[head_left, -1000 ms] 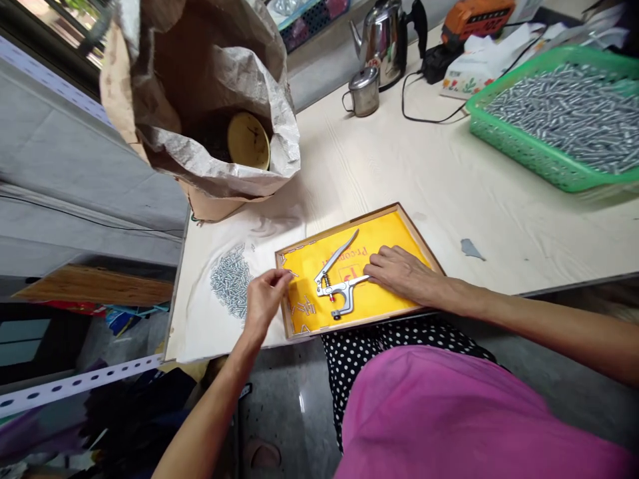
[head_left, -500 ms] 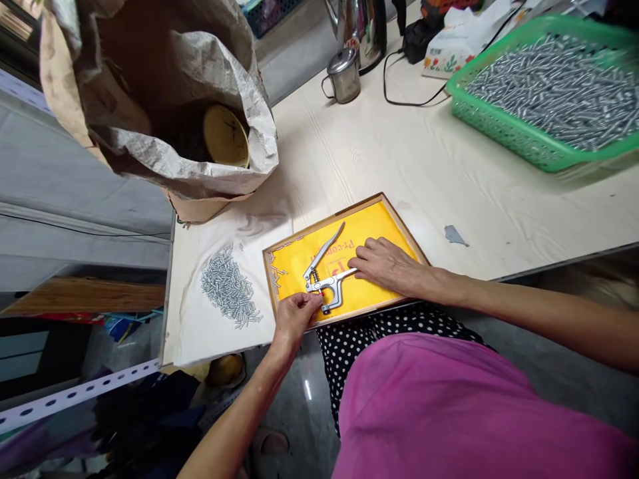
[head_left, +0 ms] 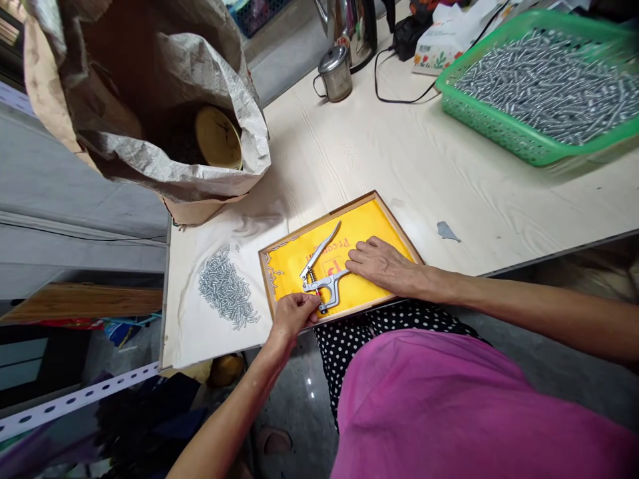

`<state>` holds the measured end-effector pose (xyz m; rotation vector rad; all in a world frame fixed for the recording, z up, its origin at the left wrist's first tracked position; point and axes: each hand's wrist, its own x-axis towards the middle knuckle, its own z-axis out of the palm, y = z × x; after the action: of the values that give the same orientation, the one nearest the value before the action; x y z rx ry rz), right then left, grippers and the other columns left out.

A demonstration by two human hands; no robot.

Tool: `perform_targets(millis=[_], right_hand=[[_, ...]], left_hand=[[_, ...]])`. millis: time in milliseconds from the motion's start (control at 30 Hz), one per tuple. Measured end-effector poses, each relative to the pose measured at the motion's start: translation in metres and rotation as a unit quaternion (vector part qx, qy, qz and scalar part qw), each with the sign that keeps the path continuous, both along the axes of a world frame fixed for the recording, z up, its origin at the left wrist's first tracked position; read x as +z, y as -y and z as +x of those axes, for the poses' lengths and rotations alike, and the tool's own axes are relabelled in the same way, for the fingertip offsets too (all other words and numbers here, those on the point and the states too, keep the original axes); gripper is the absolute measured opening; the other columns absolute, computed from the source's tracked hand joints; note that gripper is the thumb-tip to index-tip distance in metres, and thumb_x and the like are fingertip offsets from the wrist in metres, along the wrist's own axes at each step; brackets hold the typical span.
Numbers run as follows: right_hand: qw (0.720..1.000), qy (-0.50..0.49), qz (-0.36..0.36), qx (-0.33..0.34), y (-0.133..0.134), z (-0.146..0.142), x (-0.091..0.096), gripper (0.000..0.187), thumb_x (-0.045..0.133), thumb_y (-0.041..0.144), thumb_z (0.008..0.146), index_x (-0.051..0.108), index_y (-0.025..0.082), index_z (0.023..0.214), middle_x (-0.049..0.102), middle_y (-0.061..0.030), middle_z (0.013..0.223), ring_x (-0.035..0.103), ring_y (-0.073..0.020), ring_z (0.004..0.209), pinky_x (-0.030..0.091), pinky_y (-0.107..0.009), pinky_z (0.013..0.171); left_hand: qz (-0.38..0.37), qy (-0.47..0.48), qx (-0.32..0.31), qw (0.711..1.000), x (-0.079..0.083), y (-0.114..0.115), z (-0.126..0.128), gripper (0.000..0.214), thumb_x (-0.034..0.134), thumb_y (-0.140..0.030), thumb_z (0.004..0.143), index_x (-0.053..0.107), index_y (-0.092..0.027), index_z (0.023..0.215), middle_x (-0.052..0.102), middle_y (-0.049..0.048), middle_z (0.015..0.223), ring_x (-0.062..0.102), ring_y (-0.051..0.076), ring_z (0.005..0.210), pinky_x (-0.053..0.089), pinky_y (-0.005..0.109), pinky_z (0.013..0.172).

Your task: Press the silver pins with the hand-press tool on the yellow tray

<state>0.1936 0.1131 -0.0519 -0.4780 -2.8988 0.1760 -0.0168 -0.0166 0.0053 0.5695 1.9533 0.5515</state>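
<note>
Silver snap pliers [head_left: 328,282] with a spring and a red tip at the jaw lie over a shallow tray [head_left: 399,229] lined in yellow. My right hand [head_left: 382,266] is closed round the end of their lower handle, while the upper handle stands raised and free. At the jaw, my left hand [head_left: 292,316] pinches with thumb and forefinger; whatever is between these fingertips is too small to make out. Several small metal pins [head_left: 273,271] lie along the tray's left side. Left of the tray, a heap of similar pins [head_left: 227,289] rests on a white sheet.
A large open sack [head_left: 200,206] with a yellow bowl [head_left: 217,138] inside stands at the back left. Farther back are a metal mug [head_left: 335,78] and a kettle [head_left: 360,30]. A green basket [head_left: 492,133] full of metal pieces sits at the right on the table [head_left: 399,146].
The camera view has shifted slightly, so everything appears a little farther left. Both hands keep their places on the pliers, and the red tip at the jaw shows more clearly.
</note>
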Motion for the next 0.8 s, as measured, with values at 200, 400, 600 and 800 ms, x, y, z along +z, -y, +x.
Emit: perform_targets(millis=[200, 400, 600, 800], right_hand=[[1.0, -0.008, 0.021, 0.005, 0.0027, -0.0009, -0.0014, 0.023, 0.041, 0.011, 0.103, 0.063, 0.019, 0.103, 0.064, -0.0044, 0.086, 0.048, -0.0217, 0.087, 0.025, -0.038, 0.078], [0.999, -0.029, 0.042, 0.001, 0.0033, -0.0014, -0.0072, 0.022, 0.042, 0.011, 0.103, 0.062, 0.019, 0.099, 0.063, -0.0034, 0.083, 0.047, -0.0219, 0.086, 0.024, -0.038, 0.078], [0.998, -0.036, 0.053, 0.013, 0.0031, -0.0018, -0.0084, 0.023, 0.04, 0.011, 0.103, 0.061, 0.019, 0.097, 0.063, -0.0025, 0.082, 0.048, -0.0218, 0.085, 0.024, -0.038, 0.077], [0.999, -0.008, 0.045, 0.009, 0.0039, -0.0013, -0.003, 0.024, 0.041, 0.01, 0.102, 0.061, 0.02, 0.096, 0.064, -0.003, 0.083, 0.048, -0.0215, 0.085, 0.024, -0.038, 0.077]], left_hand=[[0.008, -0.11, -0.108, 0.988, -0.0053, -0.0014, -0.0053, 0.028, 0.068, -0.041, 0.075, 0.065, -0.016, 0.063, 0.057, -0.0009, 0.048, 0.049, 0.011, 0.044, 0.035, 0.021, 0.047], [-0.034, -0.06, -0.118, 0.991, -0.0033, -0.0045, -0.0061, 0.029, 0.066, -0.043, 0.074, 0.061, -0.017, 0.06, 0.057, -0.001, 0.047, 0.047, 0.011, 0.041, 0.035, 0.023, 0.046], [-0.024, -0.045, -0.107, 0.993, -0.0011, -0.0013, -0.0035, 0.041, 0.072, -0.056, 0.064, 0.063, -0.016, 0.06, 0.054, -0.0015, 0.046, 0.04, 0.008, 0.042, 0.027, 0.023, 0.045], [-0.003, -0.059, -0.095, 0.994, -0.0075, 0.005, -0.0001, 0.045, 0.072, -0.06, 0.059, 0.061, -0.016, 0.056, 0.05, -0.0031, 0.048, 0.035, 0.008, 0.046, 0.022, 0.024, 0.048]])
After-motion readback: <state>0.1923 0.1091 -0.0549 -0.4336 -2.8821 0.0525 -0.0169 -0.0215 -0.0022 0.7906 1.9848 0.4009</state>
